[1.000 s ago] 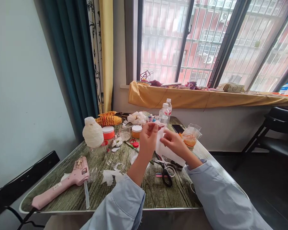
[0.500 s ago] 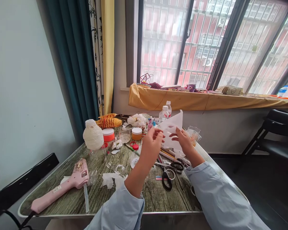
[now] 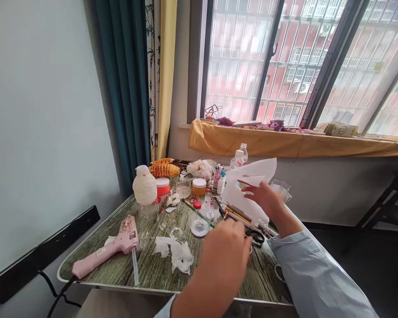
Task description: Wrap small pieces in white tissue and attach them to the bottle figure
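Head view, looking down at a cluttered wood-grain table (image 3: 185, 292) below a barred window: the white sheet (image 3: 252, 170) hangs in the air right of centre, clear of the tabletop. It looks folded at its left end, with two flaps spreading rightward, one to a tip at upper right and one down to lower right, so its long axis runs roughly across the frame. The pale wall behind blurs its edges, so that reading is only fair.

The right hand (image 3: 265, 201) is much the nearer and holds the sheet alone, its fingers (image 3: 247, 187) apparently slipped between the flaps. The left hand (image 3: 225, 247) is well apart from it, low over the tabletop at lower centre. It is too blurred to tell whether it is curled around anything, but it lies just beside the black-handled scissors (image 3: 256, 237) and the pencils (image 3: 239, 215).

Half a second ago both hands were up at the sheet, facing each other; now the left has dropped away, and the sheet has opened wider. Further left lie a pink hot glue gun (image 3: 109, 249) and crumpled white tissue (image 3: 174, 255) — neither is near either hand.
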Demonstrator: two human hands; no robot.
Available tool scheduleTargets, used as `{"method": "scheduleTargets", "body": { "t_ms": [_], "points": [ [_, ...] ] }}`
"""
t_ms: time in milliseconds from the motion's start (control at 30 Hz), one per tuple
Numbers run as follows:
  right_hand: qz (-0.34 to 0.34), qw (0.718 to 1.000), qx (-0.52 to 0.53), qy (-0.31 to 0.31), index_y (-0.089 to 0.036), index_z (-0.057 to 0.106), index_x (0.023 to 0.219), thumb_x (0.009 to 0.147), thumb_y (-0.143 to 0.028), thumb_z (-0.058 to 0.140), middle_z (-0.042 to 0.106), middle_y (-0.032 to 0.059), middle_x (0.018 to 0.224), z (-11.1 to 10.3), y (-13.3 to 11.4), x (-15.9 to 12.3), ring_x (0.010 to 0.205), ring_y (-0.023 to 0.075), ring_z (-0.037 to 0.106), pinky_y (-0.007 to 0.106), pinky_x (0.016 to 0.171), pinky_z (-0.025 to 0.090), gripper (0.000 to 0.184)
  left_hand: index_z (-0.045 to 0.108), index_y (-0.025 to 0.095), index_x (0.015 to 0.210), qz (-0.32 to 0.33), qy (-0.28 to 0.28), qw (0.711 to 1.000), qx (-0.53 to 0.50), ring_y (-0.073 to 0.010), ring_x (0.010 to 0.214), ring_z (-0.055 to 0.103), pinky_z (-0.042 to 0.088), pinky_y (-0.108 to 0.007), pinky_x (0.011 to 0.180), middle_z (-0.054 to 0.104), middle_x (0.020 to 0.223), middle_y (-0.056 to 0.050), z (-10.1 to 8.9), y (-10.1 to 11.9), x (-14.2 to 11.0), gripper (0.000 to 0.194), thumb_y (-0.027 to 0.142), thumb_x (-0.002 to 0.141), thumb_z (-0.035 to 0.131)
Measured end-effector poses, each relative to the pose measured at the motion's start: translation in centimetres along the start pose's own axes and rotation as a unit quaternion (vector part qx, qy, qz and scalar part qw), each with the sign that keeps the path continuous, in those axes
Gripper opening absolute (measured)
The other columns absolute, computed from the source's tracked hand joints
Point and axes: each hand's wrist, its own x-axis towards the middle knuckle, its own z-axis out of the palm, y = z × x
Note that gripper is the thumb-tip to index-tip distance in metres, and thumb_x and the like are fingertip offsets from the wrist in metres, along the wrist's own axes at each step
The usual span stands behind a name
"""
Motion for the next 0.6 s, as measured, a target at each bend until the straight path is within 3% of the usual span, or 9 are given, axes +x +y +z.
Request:
{"method": "scheduleTargets", "body": {
  "t_ms": [100,233,467,600],
  "points": [
    [-0.012,0.999,0.042,-0.015,-0.016,0.059,0.115,0.098,-0.061,0.048,0.064,0.0079,0.108,0.1,-0.5,-0.1,0.078,0.0170,0.063,0.035,0.074,0.054,0.050,0.062,0.011,0.115,-0.041,0.029,0.999,0.010,-0.0284,0.110,0.063,0.052,-0.043,0.091,0.067,0.115,-0.016,-0.3,-1.5,1.4,0.024,0.022,0.097,0.049],
    [-0.041,0.996,0.074,-0.012,-0.017,0.060,0.109,0.098,-0.062,0.048,0.063,0.0060,0.101,0.3,-0.7,-0.5,0.073,0.0153,0.061,0.033,0.071,0.053,0.048,0.057,0.019,0.127,0.004,0.006,1.000,0.013,-0.0255,0.107,0.064,0.055,-0.047,0.088,0.063,0.124,-0.010,1.0,-1.6,3.7,0.036,0.031,0.093,0.061],
    [-0.089,0.994,0.063,0.029,-0.016,0.060,0.106,0.095,-0.062,0.050,0.064,0.0051,0.096,0.1,-1.1,-0.8,0.071,0.0159,0.060,0.034,0.070,0.052,0.048,0.058,0.018,0.125,0.027,-0.032,0.998,0.036,-0.0245,0.103,0.065,0.056,-0.047,0.086,0.063,0.125,-0.009,3.3,0.0,5.3,0.035,0.032,0.093,0.061],
    [-0.150,0.982,0.073,0.087,-0.024,0.062,0.105,0.089,-0.051,0.049,0.065,0.0049,0.103,-0.5,-2.0,-1.0,0.072,0.0182,0.057,0.033,0.068,0.050,0.034,0.059,0.018,0.124,0.038,-0.082,0.995,0.052,-0.0238,0.101,0.066,0.056,-0.045,0.084,0.064,0.123,-0.009,3.9,0.1,5.2,0.034,0.032,0.093,0.062]
  ]
}}
